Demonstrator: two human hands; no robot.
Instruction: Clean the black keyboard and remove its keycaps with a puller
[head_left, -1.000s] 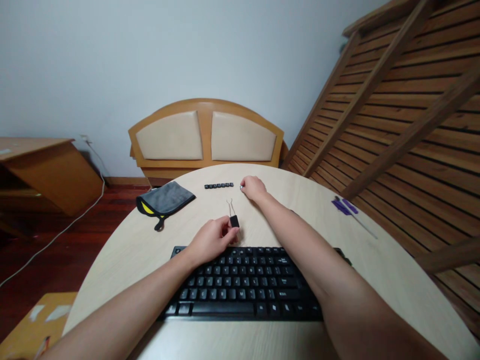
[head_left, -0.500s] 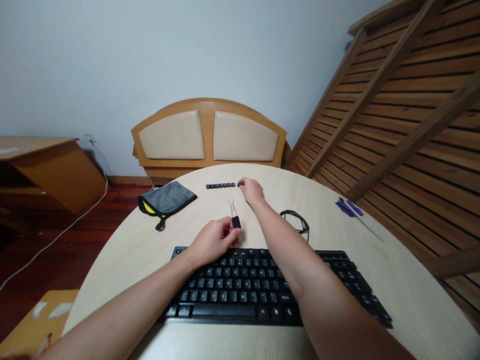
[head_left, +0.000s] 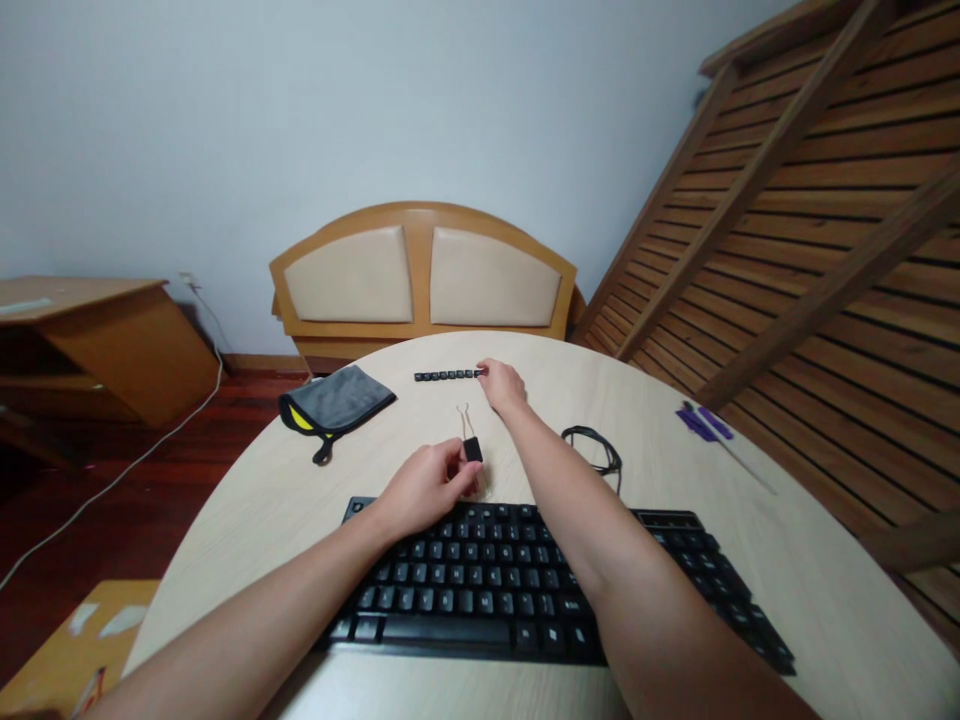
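Observation:
My left hand (head_left: pixel 426 486) is closed around a keycap puller (head_left: pixel 472 450) with a black handle, its wire prongs pointing away from me. This hand rests at the back edge of a black keyboard (head_left: pixel 447 630), which lies under both forearms. Farther back, my right hand (head_left: pixel 504 386) pinches a small black keycap (head_left: pixel 477 373) at the right end of a straight row of several keycaps (head_left: pixel 442 376). The fingers partly cover that keycap. It sits very close to the row; whether it touches its neighbour I cannot tell.
A grey cloth (head_left: pixel 341 400) with black and yellow trim lies left on the round table (head_left: pixel 255 500). A coiled black cable (head_left: pixel 611 450) lies behind the keyboard. To the right are a purple brush-like item (head_left: pixel 697 423) and a thin rod (head_left: pixel 750 470). A wooden chair-like panel (head_left: pixel 421 270) stands behind.
My right hand has moved the pinched keycap slightly left, closing the gap to the row. The left hand keeps its hold on the keycap puller. The view has shifted slightly.

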